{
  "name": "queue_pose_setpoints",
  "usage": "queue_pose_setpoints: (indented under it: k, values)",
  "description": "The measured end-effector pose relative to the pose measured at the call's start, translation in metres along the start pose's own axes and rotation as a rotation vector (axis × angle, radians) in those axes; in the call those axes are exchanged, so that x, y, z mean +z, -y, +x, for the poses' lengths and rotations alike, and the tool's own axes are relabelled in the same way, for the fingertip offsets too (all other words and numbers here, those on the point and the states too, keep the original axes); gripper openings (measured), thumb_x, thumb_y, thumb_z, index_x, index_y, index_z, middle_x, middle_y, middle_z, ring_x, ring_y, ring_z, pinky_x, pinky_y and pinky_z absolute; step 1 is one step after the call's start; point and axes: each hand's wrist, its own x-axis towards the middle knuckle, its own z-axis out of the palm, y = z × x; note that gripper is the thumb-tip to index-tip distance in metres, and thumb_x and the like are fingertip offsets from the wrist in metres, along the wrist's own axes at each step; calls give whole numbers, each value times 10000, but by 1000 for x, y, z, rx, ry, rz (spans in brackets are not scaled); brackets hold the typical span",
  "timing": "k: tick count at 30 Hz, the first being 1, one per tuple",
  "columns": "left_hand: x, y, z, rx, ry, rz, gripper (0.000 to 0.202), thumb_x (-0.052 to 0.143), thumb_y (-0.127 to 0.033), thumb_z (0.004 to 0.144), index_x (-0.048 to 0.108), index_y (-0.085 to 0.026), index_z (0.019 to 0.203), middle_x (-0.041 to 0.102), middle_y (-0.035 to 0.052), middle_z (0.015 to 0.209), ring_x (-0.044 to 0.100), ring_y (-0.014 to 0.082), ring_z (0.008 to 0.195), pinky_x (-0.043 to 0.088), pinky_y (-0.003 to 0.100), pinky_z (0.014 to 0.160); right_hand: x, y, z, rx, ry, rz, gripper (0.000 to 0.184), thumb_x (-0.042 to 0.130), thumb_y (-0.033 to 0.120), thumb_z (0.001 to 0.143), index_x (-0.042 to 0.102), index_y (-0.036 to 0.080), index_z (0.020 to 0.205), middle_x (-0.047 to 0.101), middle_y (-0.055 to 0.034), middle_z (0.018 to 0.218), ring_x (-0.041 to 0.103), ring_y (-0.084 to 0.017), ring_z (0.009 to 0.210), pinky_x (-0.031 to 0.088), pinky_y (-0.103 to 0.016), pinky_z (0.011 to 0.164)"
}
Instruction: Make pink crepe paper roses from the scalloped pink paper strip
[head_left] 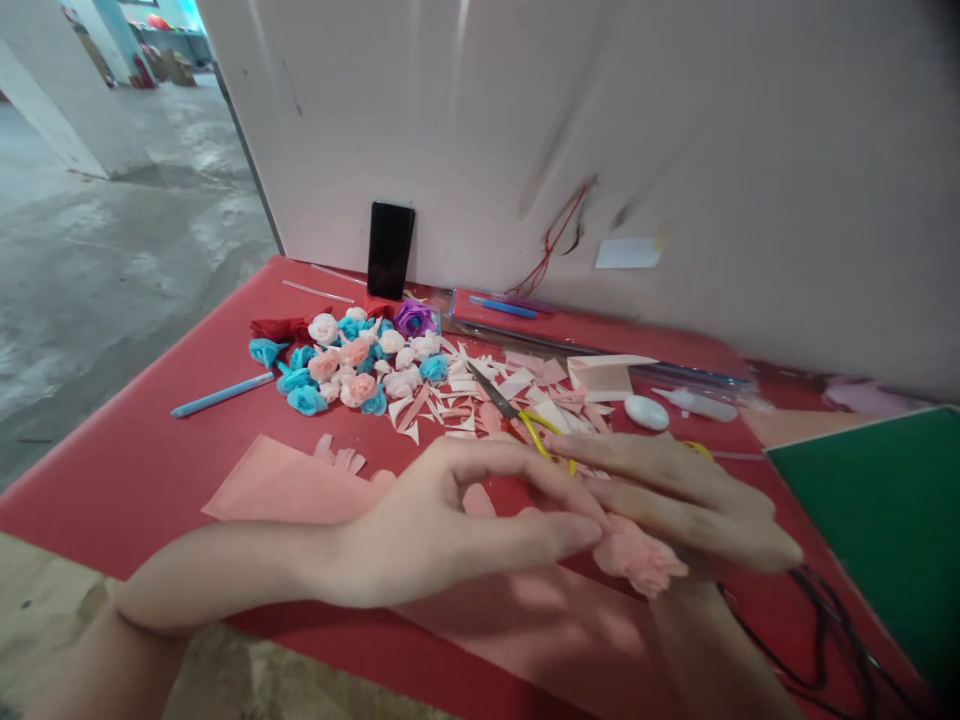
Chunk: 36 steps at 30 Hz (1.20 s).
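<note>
Your left hand [457, 520] pinches pink flower [643, 558] between thumb and fingertip; your right hand [690, 500] close beside it, fingers stretched. Ahead of you: yellow-handled scissors [512, 408] among paper scraps [517, 382], heaped flowers [360, 390], black phone [390, 250] leaning on wall [450, 140].

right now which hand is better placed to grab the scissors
Probably the right hand: its outstretched fingertips appear beside the grip end of the yellow-handled scissors. The left hand has thumb and finger at the pink flower; whether the right also supports it is unclear.
</note>
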Motion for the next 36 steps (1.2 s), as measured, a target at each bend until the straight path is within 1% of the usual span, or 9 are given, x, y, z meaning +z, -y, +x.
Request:
queue_pose_setpoints:
  k: [3, 11, 14, 17, 19, 25, 30, 33, 36]
  values:
    - [1, 0, 0, -45, -5, -61, 70, 622, -123, 748, 612, -144, 682, 629, -10, 705, 586, 95, 754, 486, 209, 769, 2, 4, 1, -94, -89, -48, 200, 511, 287, 881, 658, 305, 1017, 737, -23, 949, 713, -182, 771, 603, -264, 600]
    - [2, -2, 1, -103, 5, -161, 113, 608, -91, 755, 588, -137, 654, 619, -9, 684, 596, 93, 722, 494, 213, 736, 14, -1, -3, -155, -200, -82, 224, 493, 315, 893, 644, 319, 1058, 737, -10, 944, 713, -177, 744, 607, -281, 592]
    - [3, -2, 1, -94, 3, -175, 124, 596, -84, 763, 583, -137, 652, 606, -16, 664, 586, 85, 691, 490, 206, 721, 15, -1, -4, -152, -222, -64, 280, 552, 243, 866, 618, 287, 1135, 728, -20, 989, 707, -166, 785, 606, -259, 603]
    - [3, 0, 0, -113, -38, -174, 109, 602, -108, 774, 585, -142, 671, 607, -16, 682, 576, 78, 683, 486, 187, 684, 15, -1, -5, -175, -220, -37, 355, 584, 134, 836, 591, 228, 1179, 687, -32, 1108, 683, -144, 889, 598, -243, 696]
    - [2, 3, 1, -94, -54, -170, 107, 591, -133, 794, 598, -146, 687, 623, -7, 697, 588, 85, 700, 485, 186, 676, 16, -1, -6, -183, -221, -32, 371, 573, 89, 834, 587, 227, 1178, 664, -22, 1154, 671, -137, 922, 591, -251, 723]
    - [0, 6, 1, -1, -21, -213, 146, 542, -112, 834, 629, -144, 721, 675, 5, 727, 631, 95, 748, 489, 196, 763, 18, -6, -7, -164, -221, -32, 367, 574, 82, 830, 598, 234, 1164, 670, -5, 1141, 676, -144, 893, 590, -274, 697]
    - [1, 6, 0, -31, -26, -262, 130, 545, -104, 837, 615, -152, 740, 682, -22, 725, 628, 59, 764, 484, 141, 764, 18, -7, -9, -160, -216, -56, 384, 587, 75, 818, 596, 229, 1170, 681, -8, 1121, 675, -147, 888, 584, -272, 715]
    - [0, 6, 0, -83, -16, -234, 111, 561, -154, 836, 596, -158, 731, 677, -23, 710, 628, 69, 727, 501, 179, 763, 15, -6, -10, -169, -190, -104, 411, 583, 63, 816, 579, 227, 1194, 691, -10, 1099, 677, -151, 887, 586, -271, 719]
    - [-2, 5, 0, -127, -41, -114, 108, 605, -204, 808, 593, -160, 710, 665, -21, 706, 622, 80, 692, 504, 208, 736, 8, -2, -7, -194, -113, -188, 325, 572, 64, 825, 632, 206, 1111, 718, -16, 1028, 678, -154, 899, 585, -264, 756]
